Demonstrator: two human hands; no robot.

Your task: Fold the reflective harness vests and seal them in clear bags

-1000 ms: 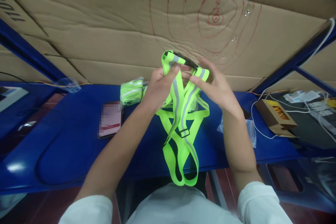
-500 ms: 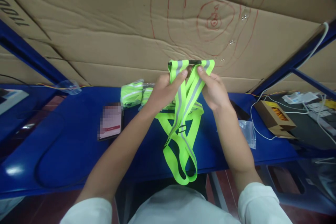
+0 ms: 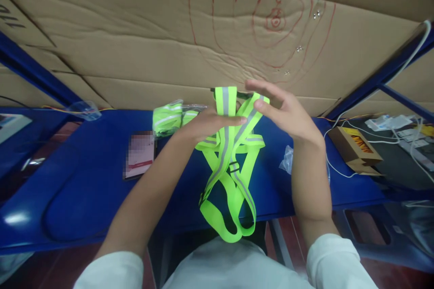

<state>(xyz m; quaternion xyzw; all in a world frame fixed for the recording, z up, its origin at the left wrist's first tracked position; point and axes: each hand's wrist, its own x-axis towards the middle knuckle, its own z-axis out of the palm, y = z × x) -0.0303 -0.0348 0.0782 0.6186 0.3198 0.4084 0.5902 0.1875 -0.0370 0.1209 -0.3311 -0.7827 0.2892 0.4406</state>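
A neon yellow-green reflective vest [image 3: 226,153], made of elastic straps with grey stripes and black buckles, hangs in front of me over the table. My left hand [image 3: 217,122] is closed around its upper straps, with the thumb lying across the front. Beside the upper right loop is my right hand [image 3: 288,110], its fingers stretched and apart from the thumb. That thumb's tip is at the strap's edge; whether it touches cannot be made out. Lower down, the vest's loops dangle past the table's front edge.
Bagged reflective straps [image 3: 167,118] lie behind my left forearm, near a phone-like device [image 3: 139,154]. A clear plastic bag [image 3: 286,160] is by my right forearm. Farther right stand an open cardboard box [image 3: 356,149] and white cables. A cardboard panel [image 3: 142,45] backs the blue table [image 3: 91,171].
My right hand has opened and drawn away to the right from the strap it pinched. My left hand has slid lower and wrapped over the straps.
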